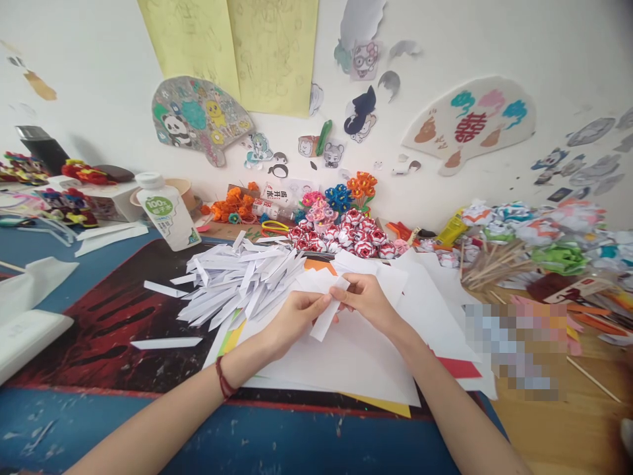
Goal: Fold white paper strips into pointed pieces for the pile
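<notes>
Both my hands pinch one white paper strip [325,322] above a stack of paper sheets [366,356]. My left hand [297,316], with a dark red bracelet on its wrist, grips the strip from the left, thumb on top. Close against it, my right hand [366,297] holds the upper part between thumb and fingers. The strip slants down to the left. A heap of folded white paper strips [237,284] lies just left of my hands. One loose strip [167,343] rests on the dark red and black mat [119,310].
A white bottle [167,214] stands behind the mat. Red-and-white paper flowers [353,237] line the back by the wall. Wooden sticks [494,264] and crumpled paper flowers [564,254] lie at right. A white box-like object [32,336] sits at the left edge.
</notes>
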A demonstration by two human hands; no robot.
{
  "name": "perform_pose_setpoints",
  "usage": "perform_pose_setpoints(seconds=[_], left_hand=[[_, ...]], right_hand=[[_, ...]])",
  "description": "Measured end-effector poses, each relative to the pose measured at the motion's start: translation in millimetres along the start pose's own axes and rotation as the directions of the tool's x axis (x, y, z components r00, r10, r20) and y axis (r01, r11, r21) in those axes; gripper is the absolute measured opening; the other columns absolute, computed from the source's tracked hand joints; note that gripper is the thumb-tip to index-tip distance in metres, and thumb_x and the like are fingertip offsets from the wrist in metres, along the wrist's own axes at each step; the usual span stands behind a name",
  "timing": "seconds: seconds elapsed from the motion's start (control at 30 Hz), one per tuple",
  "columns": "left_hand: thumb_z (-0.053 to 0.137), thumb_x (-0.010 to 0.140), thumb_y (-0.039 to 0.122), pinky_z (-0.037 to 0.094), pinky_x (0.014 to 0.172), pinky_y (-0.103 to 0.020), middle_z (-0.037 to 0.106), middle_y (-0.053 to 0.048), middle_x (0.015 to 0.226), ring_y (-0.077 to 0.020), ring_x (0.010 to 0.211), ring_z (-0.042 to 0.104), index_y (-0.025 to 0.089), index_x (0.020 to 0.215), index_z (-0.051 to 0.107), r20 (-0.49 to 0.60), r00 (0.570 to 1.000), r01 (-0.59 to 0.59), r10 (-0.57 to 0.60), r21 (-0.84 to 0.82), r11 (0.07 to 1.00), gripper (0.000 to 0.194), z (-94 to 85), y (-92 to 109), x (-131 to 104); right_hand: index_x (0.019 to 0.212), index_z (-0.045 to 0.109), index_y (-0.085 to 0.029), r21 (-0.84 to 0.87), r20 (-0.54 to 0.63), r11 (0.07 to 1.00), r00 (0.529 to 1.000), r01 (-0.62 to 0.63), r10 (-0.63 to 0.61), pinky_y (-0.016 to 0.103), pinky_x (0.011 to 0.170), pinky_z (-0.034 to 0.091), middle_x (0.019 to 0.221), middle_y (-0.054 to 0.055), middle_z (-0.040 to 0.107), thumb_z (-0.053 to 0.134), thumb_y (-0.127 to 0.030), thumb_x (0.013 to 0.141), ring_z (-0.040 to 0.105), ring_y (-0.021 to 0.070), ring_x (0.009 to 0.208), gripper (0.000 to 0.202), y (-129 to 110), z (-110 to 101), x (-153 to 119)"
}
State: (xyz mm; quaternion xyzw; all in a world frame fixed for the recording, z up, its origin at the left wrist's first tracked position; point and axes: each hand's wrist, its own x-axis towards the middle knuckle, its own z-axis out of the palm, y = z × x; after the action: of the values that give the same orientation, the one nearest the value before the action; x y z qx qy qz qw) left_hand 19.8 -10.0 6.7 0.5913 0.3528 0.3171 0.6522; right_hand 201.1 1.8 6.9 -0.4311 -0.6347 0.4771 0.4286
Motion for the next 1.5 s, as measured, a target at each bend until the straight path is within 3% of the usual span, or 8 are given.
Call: perform_pose_setpoints(seconds=[0.3, 0.53, 0.67, 0.87, 1.0, 1.5], left_hand=[[0.05, 0.084, 0.056, 0.024, 0.047, -0.021, 0.054, -0.001, 0.061, -0.008, 0.051, 0.037, 0.01, 0.078, 0.069, -0.028, 0.998, 0.049, -0.048, 0.037, 0.998, 0.05, 1.3, -0.1, -0.2], [0.051, 0.085, 0.053, 0.029, 0.051, -0.021, 0.056, -0.002, 0.068, -0.0093, 0.057, 0.042, 0.012, 0.077, 0.067, -0.005, 1.0, -0.014, 0.014, 0.025, 1.0, 0.044, -2.2, -0.5, -0.3], [0.056, 0.083, 0.048, 0.029, 0.051, -0.021, 0.049, 0.001, 0.061, -0.0085, 0.056, 0.04, 0.012, 0.069, 0.062, -0.067, 0.997, -0.044, 0.046, 0.035, 0.998, 0.039, -2.4, 1.3, -0.1], [0.058, 0.081, 0.038, 0.032, 0.053, -0.021, 0.053, 0.0, 0.064, -0.0096, 0.058, 0.043, 0.012, 0.076, 0.065, -0.154, 0.98, -0.104, 0.127, 0.149, 0.983, 0.028, -0.2, 1.5, 1.9], [0.054, 0.083, 0.033, 0.036, 0.058, -0.022, 0.056, -0.001, 0.068, -0.0117, 0.065, 0.048, 0.013, 0.073, 0.063, -0.168, 0.962, -0.167, 0.214, 0.254, 0.953, 0.024, 0.0, -1.4, 3.6], [0.051, 0.083, 0.028, 0.038, 0.06, -0.022, 0.057, -0.001, 0.069, -0.0126, 0.066, 0.05, 0.014, 0.071, 0.06, -0.173, 0.946, -0.197, 0.273, 0.361, 0.912, 0.021, -0.9, 0.1, 5.9]], right_hand=[[0.071, 0.064, -0.013, 0.054, -0.022, 0.998, 1.0, 0.014, -0.013, 0.026, 0.054, 0.049, 0.063, 0.001, 0.059, 0.073, -0.038, 0.073, 0.058, 0.0142, 0.057, 0.026, 2.6, 2.6, -0.8], [0.069, 0.063, -0.015, 0.085, 0.012, 0.994, 0.998, 0.067, -0.069, 0.027, 0.052, 0.044, 0.061, 0.001, 0.058, 0.068, -0.036, 0.079, 0.057, 0.0155, 0.055, 0.024, -0.6, 4.8, -3.6], [0.067, 0.062, -0.015, 0.073, -0.009, 0.995, 0.997, 0.072, -0.072, 0.026, 0.051, 0.039, 0.062, 0.0, 0.055, 0.068, -0.037, 0.078, 0.052, 0.0139, 0.056, 0.026, 0.8, 3.7, -3.6], [0.062, 0.058, -0.014, 0.027, -0.037, 0.996, 0.996, 0.085, -0.084, 0.024, 0.049, 0.029, 0.057, -0.003, 0.044, 0.07, -0.038, 0.077, 0.039, 0.0099, 0.054, 0.03, 0.1, 3.2, -2.0], [0.062, 0.058, -0.014, 0.028, -0.043, 0.998, 0.997, 0.063, -0.062, 0.024, 0.049, 0.03, 0.056, -0.003, 0.045, 0.07, -0.038, 0.076, 0.039, 0.0096, 0.053, 0.03, 0.1, 5.2, -2.3], [0.059, 0.055, -0.015, 0.019, -0.199, 0.998, 0.979, 0.059, -0.054, 0.023, 0.044, 0.028, 0.052, -0.004, 0.042, 0.072, -0.042, 0.073, 0.038, 0.009, 0.048, 0.035, 0.1, 5.2, -2.0]])
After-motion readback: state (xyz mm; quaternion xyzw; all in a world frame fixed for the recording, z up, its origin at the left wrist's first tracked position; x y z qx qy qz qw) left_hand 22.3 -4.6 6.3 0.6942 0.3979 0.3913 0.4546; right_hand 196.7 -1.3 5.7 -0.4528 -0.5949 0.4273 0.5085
